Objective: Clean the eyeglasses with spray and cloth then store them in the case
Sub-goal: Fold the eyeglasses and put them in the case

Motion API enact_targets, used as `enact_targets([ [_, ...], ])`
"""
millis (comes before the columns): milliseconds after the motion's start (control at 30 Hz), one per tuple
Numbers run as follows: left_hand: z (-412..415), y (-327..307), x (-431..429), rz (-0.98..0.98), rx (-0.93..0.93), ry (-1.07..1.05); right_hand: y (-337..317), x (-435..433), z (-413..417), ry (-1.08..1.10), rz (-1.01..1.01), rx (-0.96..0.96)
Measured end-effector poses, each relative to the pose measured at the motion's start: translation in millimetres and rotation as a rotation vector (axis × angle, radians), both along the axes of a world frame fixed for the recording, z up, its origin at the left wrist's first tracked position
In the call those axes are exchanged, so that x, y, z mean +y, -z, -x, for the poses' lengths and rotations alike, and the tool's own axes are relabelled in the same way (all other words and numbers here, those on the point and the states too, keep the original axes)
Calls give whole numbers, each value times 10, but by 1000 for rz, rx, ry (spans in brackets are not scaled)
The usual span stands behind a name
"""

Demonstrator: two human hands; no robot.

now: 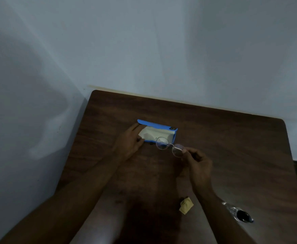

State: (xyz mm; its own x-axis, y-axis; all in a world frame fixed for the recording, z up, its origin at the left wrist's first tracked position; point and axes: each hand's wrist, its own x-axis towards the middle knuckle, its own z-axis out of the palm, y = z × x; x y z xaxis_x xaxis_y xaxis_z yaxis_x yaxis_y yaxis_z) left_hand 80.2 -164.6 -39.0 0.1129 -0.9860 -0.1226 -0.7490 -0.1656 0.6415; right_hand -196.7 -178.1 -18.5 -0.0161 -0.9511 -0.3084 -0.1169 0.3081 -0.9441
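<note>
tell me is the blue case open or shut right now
Open. The blue case lies with its lid folded back and its pale lining exposed; the left hand steadies it while the right hand holds the eyeglasses just outside.

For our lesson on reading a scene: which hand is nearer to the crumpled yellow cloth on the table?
Right. The right hand holds the eyeglasses above the cloth in the picture, its forearm passing just beside it. The left hand is farther off, on the open blue case.

Both forearms come in bare from the bottom of the frame, with no sleeve showing. The left hand [129, 140] and right hand [198, 162] are bare too, without gloves.
</note>
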Motion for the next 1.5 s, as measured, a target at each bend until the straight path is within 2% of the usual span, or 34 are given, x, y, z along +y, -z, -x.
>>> enact_targets([
  [267,-60,-36,-142,-16,11,36,99,-347,-231,-4,-4,64],
  [467,-82,-64,-206,-41,25,62,206,-556,-459,-105,5,334],
  [600,-61,-45,-216,-53,12,72,203,-582,-593,-217,-9,429],
  [1200,-52,129,-128,20,-32,67,287,-572,-636,-630,379,1109],
  [1367,-2,88,-77,33,-33,60,255,-581,-660,-649,428,1180],
  [1500,37,64,-32,48,-82,57,236,-566,-653,-622,428,1130],
])
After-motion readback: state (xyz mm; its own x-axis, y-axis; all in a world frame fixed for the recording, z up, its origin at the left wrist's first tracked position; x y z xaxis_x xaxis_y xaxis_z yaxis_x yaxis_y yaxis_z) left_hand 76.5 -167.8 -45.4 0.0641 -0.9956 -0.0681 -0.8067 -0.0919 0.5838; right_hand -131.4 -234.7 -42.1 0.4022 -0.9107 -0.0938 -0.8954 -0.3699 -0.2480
